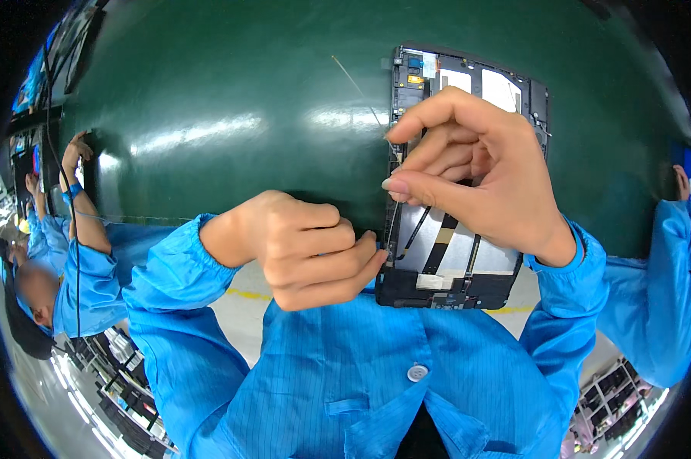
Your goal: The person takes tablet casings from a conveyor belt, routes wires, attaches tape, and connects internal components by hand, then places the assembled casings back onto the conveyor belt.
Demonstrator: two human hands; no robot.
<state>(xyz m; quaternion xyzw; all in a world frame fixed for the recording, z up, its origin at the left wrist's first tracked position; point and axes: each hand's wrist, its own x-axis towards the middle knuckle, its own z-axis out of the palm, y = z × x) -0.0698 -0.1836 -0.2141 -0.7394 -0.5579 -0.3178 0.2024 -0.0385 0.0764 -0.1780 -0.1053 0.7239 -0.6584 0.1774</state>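
An opened tablet (pixel 495 260), dark-framed with silvery panels, black strips and small boards inside, lies in front of me. Over its middle and left side is my right hand (pixel 491 172), fingers curled, the thumb tip close against a finger behind it. A thin wire (pixel 353 80) stretches from the upper left down to the index fingertip by the tablet's left edge. What the fingers hold, if anything, is hidden. My left hand (pixel 307 252) is closed in a loose fist, its fingertips at the tablet's lower left edge; whatever is inside it does not show.
A glossy green tabletop (pixel 208 84) spreads beneath the tablet. At the left, a person in blue (pixel 93 283) sits with an arm raised, near a hanging black cable (pixel 76 260). Another blue sleeve (pixel 659 298) is at the right. Racks (pixel 123 382) stand below left.
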